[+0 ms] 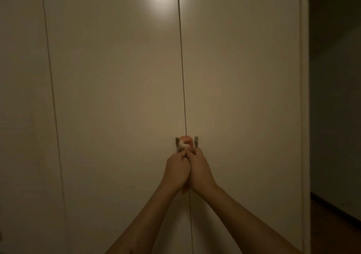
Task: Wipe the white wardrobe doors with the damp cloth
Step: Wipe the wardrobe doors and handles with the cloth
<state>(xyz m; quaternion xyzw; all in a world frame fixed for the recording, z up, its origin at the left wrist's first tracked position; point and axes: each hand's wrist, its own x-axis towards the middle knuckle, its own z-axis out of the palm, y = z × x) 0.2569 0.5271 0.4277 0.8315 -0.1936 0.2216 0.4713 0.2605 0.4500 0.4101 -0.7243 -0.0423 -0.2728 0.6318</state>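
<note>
Both hands (188, 167) together — gripping cloth (183, 144)

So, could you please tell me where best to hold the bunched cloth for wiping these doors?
Probably by its lower bunched part, from below, as both hands now do: the cloth pokes out above the fingers, facing the wardrobe doors.

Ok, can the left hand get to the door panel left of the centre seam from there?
Probably yes: the left hand is beside that panel, nothing between, though both hands are bunched round the cloth.
</note>
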